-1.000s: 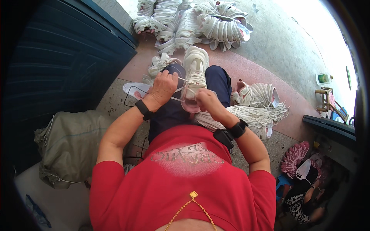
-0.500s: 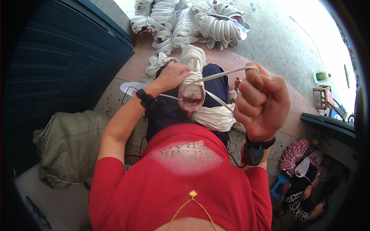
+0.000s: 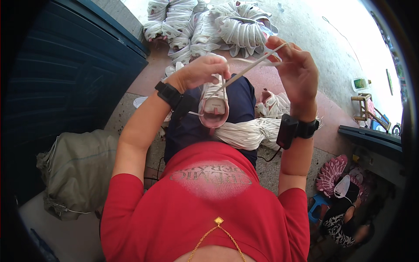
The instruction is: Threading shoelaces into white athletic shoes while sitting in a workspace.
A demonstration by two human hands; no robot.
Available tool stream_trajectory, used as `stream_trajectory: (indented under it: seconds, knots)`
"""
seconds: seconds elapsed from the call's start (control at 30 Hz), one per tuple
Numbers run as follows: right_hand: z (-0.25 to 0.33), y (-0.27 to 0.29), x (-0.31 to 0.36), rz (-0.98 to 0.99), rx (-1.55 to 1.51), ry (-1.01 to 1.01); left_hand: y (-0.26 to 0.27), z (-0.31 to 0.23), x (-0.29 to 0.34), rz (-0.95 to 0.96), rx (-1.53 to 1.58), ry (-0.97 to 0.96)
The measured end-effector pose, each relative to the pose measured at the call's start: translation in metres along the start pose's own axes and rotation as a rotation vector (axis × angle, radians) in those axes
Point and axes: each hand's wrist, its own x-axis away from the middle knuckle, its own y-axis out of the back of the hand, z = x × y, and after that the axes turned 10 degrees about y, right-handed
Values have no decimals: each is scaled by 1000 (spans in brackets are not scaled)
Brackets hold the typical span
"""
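We've got the shoe (image 3: pixel 214 105) on our lap (image 3: pixel 242 99) just under our left hand (image 3: pixel 200 72), fingers pinched on the lace (image 3: pixel 251 68), while our right hand (image 3: pixel 298 70), well clear of the shoe, loosely curls its fingers round it too.

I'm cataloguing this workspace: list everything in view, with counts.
Shoe: one, white-pink, lap
Lace: count unclear, white, shoe to hands
Lace bundle: one, white, right thigh
Shoe uppers: many, white, ahead and right
Sack: one, olive, left
Door: one, blue, left
Wooden stool: one, brown, right
Pink pieces: many, pink, lower right
Other person: one, dark clothes, lower right
Necklace: one, gold, chest
Shirt: one, red, torso
Wrist devices: two, black, wrists
Left hand: one, above shoe
Right hand: one, raised right
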Motion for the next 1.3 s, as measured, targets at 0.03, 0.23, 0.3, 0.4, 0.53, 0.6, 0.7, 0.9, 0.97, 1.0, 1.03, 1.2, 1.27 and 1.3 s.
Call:
stream_trajectory:
  seconds: [0.03, 0.23, 0.3, 0.4, 0.53, 0.6, 0.7, 0.9, 0.97, 1.0, 1.03, 1.2, 1.27, 1.3]
  knots:
    - [-9, 20, -11, -57, -56, -83, 14, -1, 6, -103, 221, -14]
    - [-105, 130, 26, 304, 657, -364, 121, -10, 67, -502, 569, -405]
    - [-133, 134, 63, 463, 598, -450, 112, 0, 75, -654, 288, -300]
    - [-169, 132, 91, 507, 620, -491, 77, 40, 72, -729, -139, -87]
    - [-196, 128, 91, 432, 779, -428, 35, 107, 59, -611, -615, 28]
    - [-202, 125, 91, 422, 734, -356, 17, 117, 59, -590, -755, 97]
    - [-210, 129, 89, 448, 776, -348, 14, 135, 58, -659, -797, -53]
    - [-213, 125, 84, 478, 952, -333, 15, 140, 59, -749, -839, -13]
    - [-215, 121, 85, 505, 1043, -228, 15, 143, 57, -794, -946, -40]
    - [-217, 119, 86, 517, 1107, -126, 13, 145, 56, -817, -1016, -59]
    - [-217, 117, 87, 527, 1169, -23, 11, 144, 54, -839, -1086, -77]
    - [-214, 110, 90, 631, 1305, 227, 4, 137, 53, -876, -1213, -147]
    - [-208, 103, 92, 658, 1362, 300, 6, 140, 52, -874, -1185, -156]
    - [-207, 99, 93, 664, 1377, 328, 10, 145, 48, -869, -1139, -139]
